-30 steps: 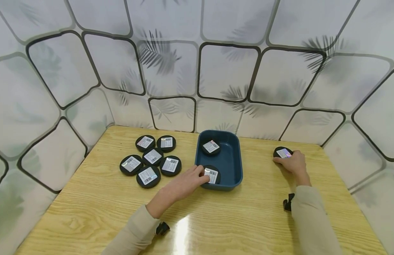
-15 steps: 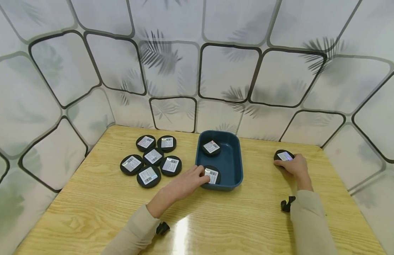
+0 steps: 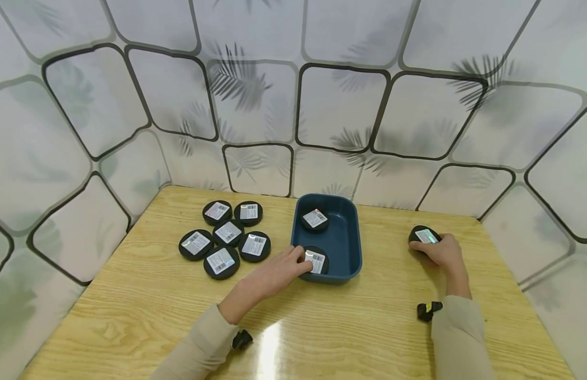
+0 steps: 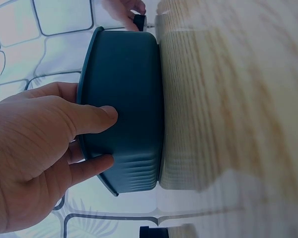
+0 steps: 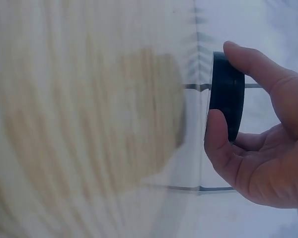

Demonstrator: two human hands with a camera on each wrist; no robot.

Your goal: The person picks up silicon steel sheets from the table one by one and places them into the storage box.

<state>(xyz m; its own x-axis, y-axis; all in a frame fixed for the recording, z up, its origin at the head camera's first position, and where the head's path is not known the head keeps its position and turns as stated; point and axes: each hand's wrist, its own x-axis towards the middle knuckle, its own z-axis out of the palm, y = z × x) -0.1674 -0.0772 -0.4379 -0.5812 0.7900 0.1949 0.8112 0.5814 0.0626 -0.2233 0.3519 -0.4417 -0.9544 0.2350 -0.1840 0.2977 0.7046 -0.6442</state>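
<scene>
My left hand (image 3: 276,272) grips the near left corner of a dark blue plastic bin (image 3: 344,248). In the left wrist view the thumb (image 4: 97,119) lies along the bin's outer wall, while other fingers pass over the rim. At the right, my right hand (image 3: 445,254) holds a round black disc (image 3: 419,234) with a white barcode label. The right wrist view shows this disc (image 5: 227,89) pinched by its edge, with a gap between it and the tabletop. Inside the bin lie two similar discs, one at the back left (image 3: 314,218) and one at the front left (image 3: 317,260), partly hidden by my fingers.
Several more labelled black discs (image 3: 228,233) lie clustered on the wooden table (image 3: 350,327), left of the bin. A patterned wall (image 3: 260,169) rises behind the table and along its sides. A black clip-like piece sits by each sleeve (image 3: 457,330).
My right hand and its disc have shifted slightly toward the table's near side and a little to the right. The left hand and the bin stay in place.
</scene>
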